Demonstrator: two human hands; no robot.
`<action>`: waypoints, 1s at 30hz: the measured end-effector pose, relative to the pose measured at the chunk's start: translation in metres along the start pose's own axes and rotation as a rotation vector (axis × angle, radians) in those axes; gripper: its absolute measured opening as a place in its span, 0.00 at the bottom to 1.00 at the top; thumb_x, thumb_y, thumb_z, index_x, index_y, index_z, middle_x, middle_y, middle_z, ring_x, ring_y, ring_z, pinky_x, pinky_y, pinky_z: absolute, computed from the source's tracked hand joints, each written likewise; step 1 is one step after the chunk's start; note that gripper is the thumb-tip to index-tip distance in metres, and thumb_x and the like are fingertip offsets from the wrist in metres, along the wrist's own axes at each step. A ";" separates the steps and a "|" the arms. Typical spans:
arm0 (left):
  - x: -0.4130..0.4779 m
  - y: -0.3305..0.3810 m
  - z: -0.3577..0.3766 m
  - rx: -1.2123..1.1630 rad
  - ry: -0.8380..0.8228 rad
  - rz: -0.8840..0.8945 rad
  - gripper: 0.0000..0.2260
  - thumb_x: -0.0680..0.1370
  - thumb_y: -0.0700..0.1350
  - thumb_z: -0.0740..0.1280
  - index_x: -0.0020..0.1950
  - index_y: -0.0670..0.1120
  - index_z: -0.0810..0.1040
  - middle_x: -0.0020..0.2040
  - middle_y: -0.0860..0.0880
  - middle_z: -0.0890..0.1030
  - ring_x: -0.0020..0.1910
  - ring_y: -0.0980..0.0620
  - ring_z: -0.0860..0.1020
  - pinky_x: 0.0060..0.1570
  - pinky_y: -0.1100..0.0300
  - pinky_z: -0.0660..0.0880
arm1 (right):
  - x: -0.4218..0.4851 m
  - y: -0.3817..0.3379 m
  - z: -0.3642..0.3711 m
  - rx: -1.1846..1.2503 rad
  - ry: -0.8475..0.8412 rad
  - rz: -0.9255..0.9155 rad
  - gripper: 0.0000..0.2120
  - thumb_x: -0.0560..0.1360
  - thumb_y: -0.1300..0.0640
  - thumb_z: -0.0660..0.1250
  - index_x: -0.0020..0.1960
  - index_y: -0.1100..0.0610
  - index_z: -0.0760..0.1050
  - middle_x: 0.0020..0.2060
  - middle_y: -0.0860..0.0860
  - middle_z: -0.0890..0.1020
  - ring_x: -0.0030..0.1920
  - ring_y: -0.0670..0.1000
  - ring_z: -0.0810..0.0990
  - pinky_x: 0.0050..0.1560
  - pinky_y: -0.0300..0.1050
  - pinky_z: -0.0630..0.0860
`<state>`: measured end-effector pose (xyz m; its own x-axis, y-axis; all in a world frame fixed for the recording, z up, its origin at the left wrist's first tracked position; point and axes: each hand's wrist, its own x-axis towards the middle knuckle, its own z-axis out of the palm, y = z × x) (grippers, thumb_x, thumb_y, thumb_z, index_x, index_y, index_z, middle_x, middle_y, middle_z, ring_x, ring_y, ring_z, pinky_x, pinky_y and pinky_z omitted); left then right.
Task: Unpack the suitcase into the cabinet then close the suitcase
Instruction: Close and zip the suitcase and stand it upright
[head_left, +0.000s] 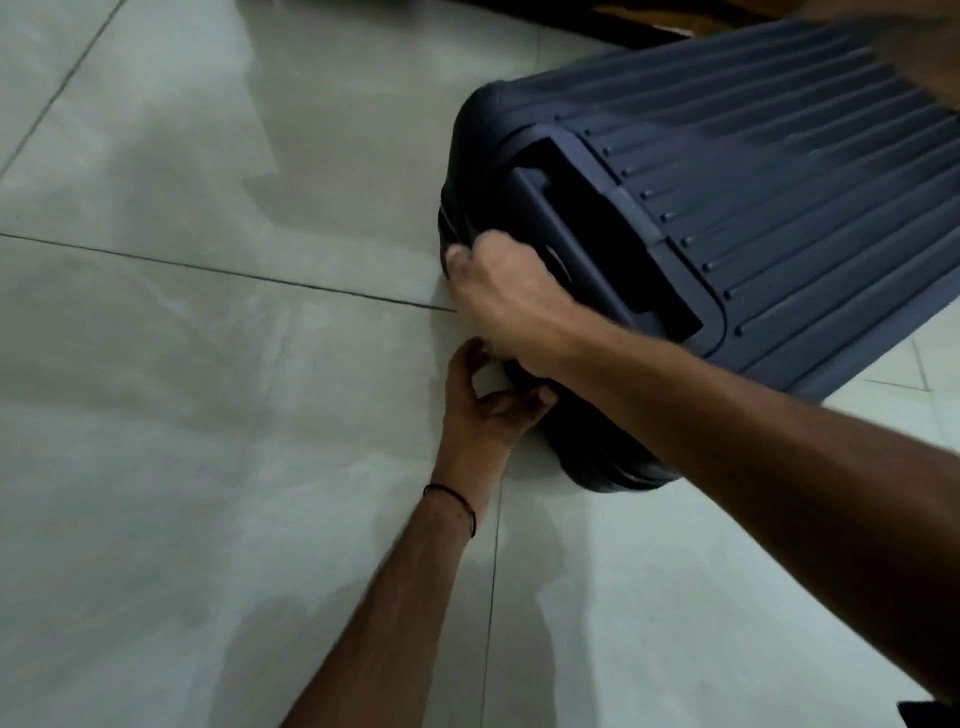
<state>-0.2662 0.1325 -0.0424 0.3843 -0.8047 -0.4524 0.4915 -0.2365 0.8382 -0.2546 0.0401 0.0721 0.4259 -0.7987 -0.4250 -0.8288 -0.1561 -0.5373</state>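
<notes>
A dark blue ribbed hard-shell suitcase (769, 171) lies flat on the pale tiled floor, its two halves together, with the recessed pull handle (582, 234) facing up. My right hand (504, 301) rests over the suitcase's near left edge, fingers curled down over the seam. Below it, my left hand (483, 400), a black band on its wrist, touches the lower edge of the same side, thumb and fingers pinched at the seam. What the fingers hold is hidden. No cabinet is in view.
Pale floor tiles (208, 364) with dark grout lines spread to the left and front. A dark wooden edge (597, 21) runs along the top behind the suitcase. A blurred brown shape (930, 47) sits at the top right corner.
</notes>
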 end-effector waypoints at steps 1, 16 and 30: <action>-0.006 0.006 -0.001 0.071 0.003 -0.005 0.32 0.71 0.30 0.73 0.72 0.45 0.66 0.66 0.43 0.74 0.59 0.49 0.80 0.46 0.67 0.78 | -0.014 0.003 -0.004 0.019 -0.024 -0.007 0.14 0.85 0.54 0.54 0.43 0.56 0.69 0.35 0.49 0.73 0.32 0.45 0.73 0.20 0.34 0.68; -0.320 0.303 0.102 0.337 -0.008 0.000 0.54 0.70 0.31 0.75 0.77 0.69 0.46 0.78 0.61 0.53 0.69 0.67 0.68 0.64 0.68 0.71 | -0.304 -0.135 -0.299 0.056 -0.064 0.134 0.14 0.73 0.48 0.66 0.35 0.53 0.66 0.33 0.49 0.75 0.32 0.52 0.74 0.29 0.43 0.65; -0.553 0.530 0.144 0.895 -0.426 0.168 0.55 0.64 0.36 0.79 0.76 0.70 0.50 0.79 0.55 0.50 0.71 0.53 0.67 0.68 0.51 0.71 | -0.605 -0.199 -0.431 0.581 0.397 0.442 0.14 0.74 0.50 0.65 0.35 0.55 0.67 0.28 0.50 0.72 0.26 0.50 0.70 0.26 0.45 0.70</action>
<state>-0.3306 0.3735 0.6956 -0.0033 -0.9515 -0.3075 -0.3789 -0.2834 0.8810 -0.5042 0.3041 0.7502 -0.1449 -0.8784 -0.4555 -0.5239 0.4586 -0.7178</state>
